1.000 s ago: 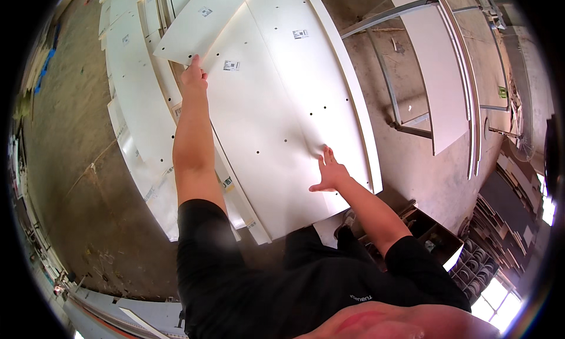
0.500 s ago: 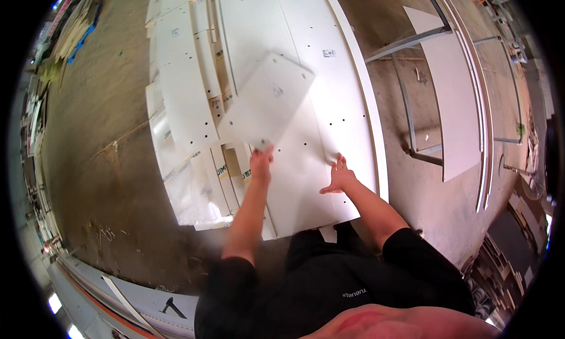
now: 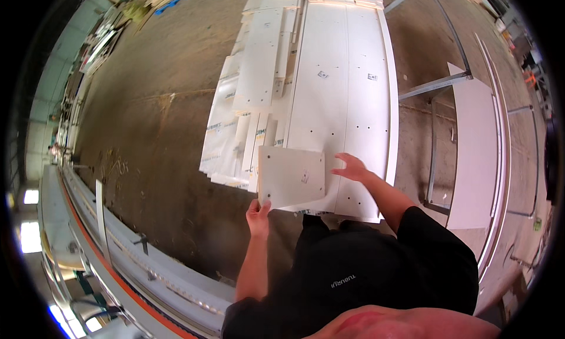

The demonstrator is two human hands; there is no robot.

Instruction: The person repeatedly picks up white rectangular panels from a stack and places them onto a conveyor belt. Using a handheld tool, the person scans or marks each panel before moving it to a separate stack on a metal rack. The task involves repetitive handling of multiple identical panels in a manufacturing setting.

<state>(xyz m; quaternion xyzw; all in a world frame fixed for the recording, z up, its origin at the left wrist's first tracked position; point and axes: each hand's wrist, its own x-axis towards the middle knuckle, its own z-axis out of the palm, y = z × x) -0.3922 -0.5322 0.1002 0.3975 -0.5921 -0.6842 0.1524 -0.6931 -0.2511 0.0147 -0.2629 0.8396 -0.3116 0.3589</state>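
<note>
Left hand [image 3: 258, 214] grips near-left corner of small white panel [image 3: 292, 176], fingers closed on its edge. Panel lies over near edge of large white board [image 3: 347, 92]. Right hand [image 3: 352, 167] open, fingers spread, just beside panel's right edge, resting on board.

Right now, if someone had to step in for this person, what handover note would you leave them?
Left hand: grips the near lower corner of a small white panel and holds it over the stack.
Right hand: open, fingers spread, resting flat on the large white board beside that panel.
More white boards lie fanned out on the concrete floor to the left. A metal frame and another white panel are to the right.
Done: the small panel is in hand.
Left: it is not yet set down anywhere.
</note>
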